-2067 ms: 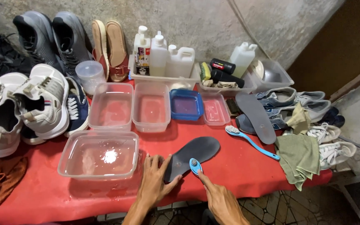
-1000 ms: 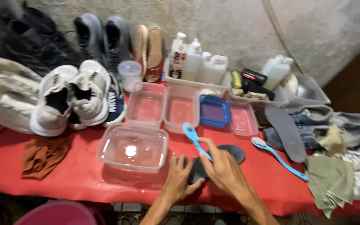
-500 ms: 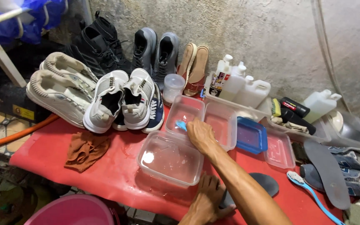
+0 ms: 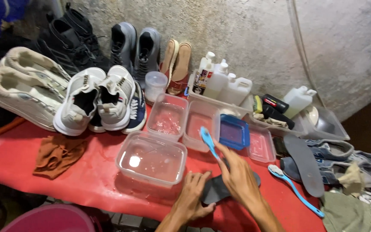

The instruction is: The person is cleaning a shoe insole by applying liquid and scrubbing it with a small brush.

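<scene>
Our left hand (image 4: 193,195) lies flat, pinning the dark insole (image 4: 220,189) to the red surface (image 4: 86,180), while our right hand (image 4: 237,174) grips the blue toothbrush (image 4: 208,141), raised, scrubbing apparently unfinished.

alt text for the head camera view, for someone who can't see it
A person's right hand holds a blue brush over a dark insole that the left hand pins to a red table. Clear plastic tubs sit just beyond, with sneakers, sandals and bottles along a concrete wall.
</scene>
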